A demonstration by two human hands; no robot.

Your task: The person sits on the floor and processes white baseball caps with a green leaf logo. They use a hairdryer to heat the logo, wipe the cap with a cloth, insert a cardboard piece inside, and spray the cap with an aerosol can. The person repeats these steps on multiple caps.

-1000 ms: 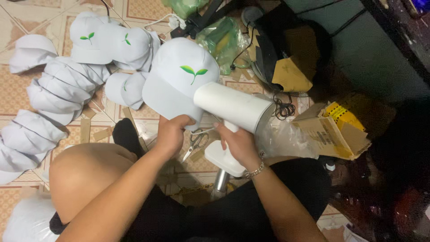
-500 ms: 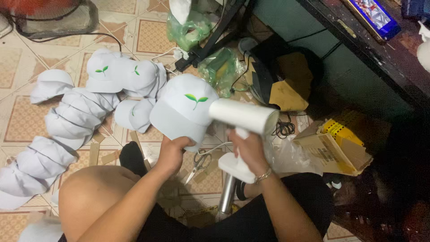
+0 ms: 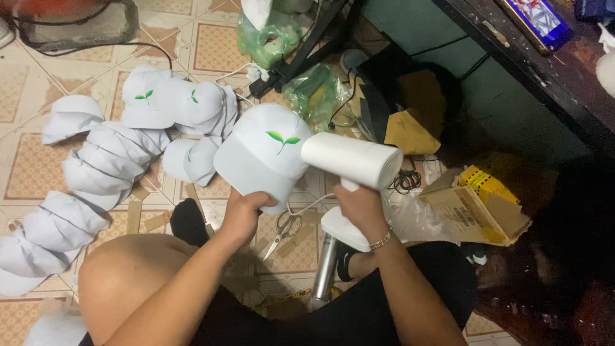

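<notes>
A white cap is gripped by its brim in the left hand; a white handheld blower — possibly a steamer — is clasped in the right hand, its nozzle touching the cap's front; steady aim is needed next; scissors lie below, stacked caps to the left.

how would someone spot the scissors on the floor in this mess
Start at the white cap held up by the left hand. Straight below it, on the tiled floor between both wrists, lie the scissors: the only metal-bladed thing there, apart from the cardboard strips.
</notes>
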